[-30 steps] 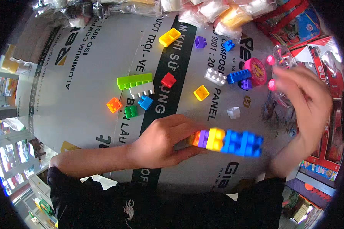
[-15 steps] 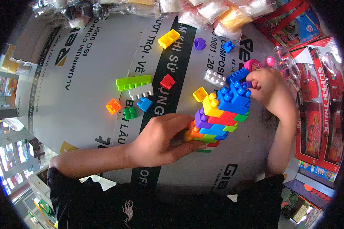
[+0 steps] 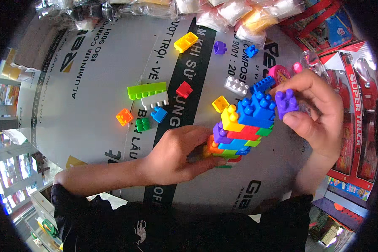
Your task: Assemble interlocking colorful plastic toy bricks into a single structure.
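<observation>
a grey printed panel (image 3: 96,126) with a dark stripe fills most of the frame, and a person's black shirt (image 3: 176,227) covers the lower edge. at the right rim stands a red-framed toy box (image 3: 358,126) with red toys behind clear windows. clear-wrapped packets (image 3: 227,14) are heaped along the upper edge.

right of centre is the multicoloured brick stack (image 3: 243,132), its top layer of blue and yellow studs leaning toward the upper right; whether it rests on the panel i cannot tell. the left hand (image 3: 178,155), left of it, has thumb and fingers parted around the stack's lower left end, the fingertips partly hidden. the right hand (image 3: 319,113), just right of the stack, pinches a purple four-stud brick (image 3: 287,103) between thumb and forefinger, near the top blue layer but apart from it.

a round pink case (image 3: 279,74) lies above the right hand, with a long blue brick (image 3: 263,85) beside it. in the left middle, a long lime brick (image 3: 147,90) touches a white brick (image 3: 155,101). a yellow brick (image 3: 186,42) lies at upper centre, its hollow side showing. smallest are the loose pieces: orange (image 3: 124,117), green (image 3: 143,124) and light blue (image 3: 158,114) at left, red (image 3: 184,89) near the centre, and a little blue one (image 3: 251,51) in the upper right.
</observation>
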Available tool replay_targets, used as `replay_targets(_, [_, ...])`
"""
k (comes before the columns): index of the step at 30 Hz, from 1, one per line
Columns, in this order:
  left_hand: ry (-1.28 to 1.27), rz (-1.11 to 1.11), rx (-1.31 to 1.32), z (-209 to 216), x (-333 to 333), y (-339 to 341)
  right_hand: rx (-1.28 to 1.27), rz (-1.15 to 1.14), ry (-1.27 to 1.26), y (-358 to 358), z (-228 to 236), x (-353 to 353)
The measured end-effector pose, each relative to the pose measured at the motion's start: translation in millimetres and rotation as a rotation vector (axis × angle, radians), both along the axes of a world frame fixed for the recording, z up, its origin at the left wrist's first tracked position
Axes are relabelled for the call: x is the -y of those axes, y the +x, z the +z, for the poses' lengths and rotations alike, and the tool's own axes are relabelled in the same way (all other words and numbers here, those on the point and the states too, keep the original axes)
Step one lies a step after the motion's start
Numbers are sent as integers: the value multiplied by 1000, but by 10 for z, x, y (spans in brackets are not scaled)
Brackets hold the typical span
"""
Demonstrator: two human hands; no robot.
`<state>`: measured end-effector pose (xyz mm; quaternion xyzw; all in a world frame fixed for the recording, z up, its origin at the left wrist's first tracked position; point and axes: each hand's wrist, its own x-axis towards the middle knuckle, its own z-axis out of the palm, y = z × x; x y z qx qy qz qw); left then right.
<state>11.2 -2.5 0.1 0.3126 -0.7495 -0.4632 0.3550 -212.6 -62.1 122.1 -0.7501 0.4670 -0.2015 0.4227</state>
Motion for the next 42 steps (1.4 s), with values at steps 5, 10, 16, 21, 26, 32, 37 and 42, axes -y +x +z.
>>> replay_targets(5, [1,2,-1,-12,8,-29,-109,162,-18,-82,-73,57])
replay_targets(10, [21,26,15,-28,-4,15,-10,120,26,-25,-186,105])
replay_targets(16, [-143,25,26,-45,-51,-9,-15,314,-199,-128,-59,36])
replay_targets(21, [-349,8,-36,-24,-86,-37,-8,546,-360,-103,75,-89])
replay_targets(26, [-415,-22,-36,-109,-97,-27,-57,675,-380,-24,135,-235])
replay_targets(32, [-427,-74,-37,-74,-76,-28,-276,522,-429,69,310,-511])
replay_targets(37, [-414,-77,-28,-100,-81,-18,-385,445,-504,168,272,-646])
replay_targets(42, [-417,-90,-22,-97,-78,-28,-412,400,-592,173,281,-696])
